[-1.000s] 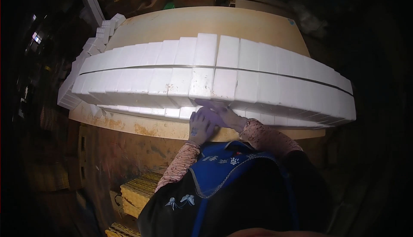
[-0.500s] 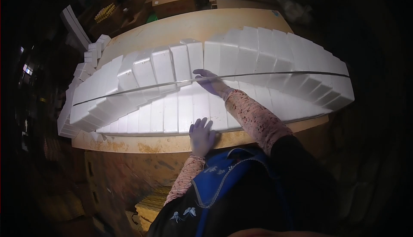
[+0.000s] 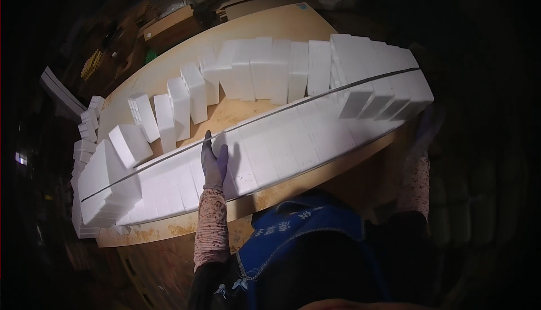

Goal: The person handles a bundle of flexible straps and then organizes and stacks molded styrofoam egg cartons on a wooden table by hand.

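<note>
1. Nearby, at six o'clock, hangs a blue cloth apron with pale trim (image 3: 338,220).
2. Beyond it, the table (image 3: 186,228), a pale board with rust-brown stains, shows its near edge.
3. At three o'clock, past the table's edge, the purple-gloved right hand (image 3: 426,132) is dim and blurred; I cannot tell the state of its grip.
4. Toward eight o'clock, the purple-gloved left hand (image 3: 214,161) has its grip unclosed, thumb apart and fingers extended over a flat row of white rectangular blocks (image 3: 282,149).
5. Crossing above that row, a narrow dark-grey strap (image 3: 253,117) runs from nine to two o'clock; the left fingertips overlap it, though contact is unclear.
6. At two o'clock, tightly packed white end blocks (image 3: 375,56) have the strap across them.
7. Around twelve o'clock, loose upright white blocks (image 3: 259,68) curve unevenly across the table, some tilted.
8. Farthest, at eleven o'clock, sits a brown cardboard box (image 3: 169,23).
</note>
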Motion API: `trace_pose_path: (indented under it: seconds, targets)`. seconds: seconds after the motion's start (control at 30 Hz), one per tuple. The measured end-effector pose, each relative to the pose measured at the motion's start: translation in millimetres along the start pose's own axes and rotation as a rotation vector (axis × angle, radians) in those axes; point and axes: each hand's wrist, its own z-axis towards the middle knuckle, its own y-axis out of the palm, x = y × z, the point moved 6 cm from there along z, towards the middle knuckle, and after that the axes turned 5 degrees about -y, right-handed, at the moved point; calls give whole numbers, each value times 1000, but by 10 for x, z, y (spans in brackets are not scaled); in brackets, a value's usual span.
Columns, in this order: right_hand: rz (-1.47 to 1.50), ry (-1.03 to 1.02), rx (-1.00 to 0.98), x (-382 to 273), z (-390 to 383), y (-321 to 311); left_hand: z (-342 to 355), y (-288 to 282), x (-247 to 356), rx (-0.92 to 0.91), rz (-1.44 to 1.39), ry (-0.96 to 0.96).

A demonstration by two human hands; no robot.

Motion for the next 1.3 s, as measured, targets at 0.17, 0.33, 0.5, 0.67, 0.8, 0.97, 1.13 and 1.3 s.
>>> trace_pose_path:
  seconds: [0.17,0.33,0.5,0.67,0.8,0.97,1.13,1.3]
  targets:
    - [-84,459,-502,989,795,28,576,1019,1565,-506,-261,146]
    - [124,147,-599,911,617,435,304,1679,3025,-893,-660,77]
    - [166,86,-485,285,-113,952,69,1866,3654,-896,-712,178]
    - [250,80,-633,229,-341,1776,-555,1821,3662,-1071,-529,24]
    - [487,248,-598,811,-179,2620,-1026,1690,3894,-1332,-646,215]
    - [152,41,-912,1218,-72,3174,-1170,1657,3316,-1231,-592,132]
    - [57,-387,-951,977,-539,3134,-1484,1073,2089,-774,-791,-293]
    - [-37,-725,-774,900,-914,2712,-1612,-362,1295,33,-1250,-199]
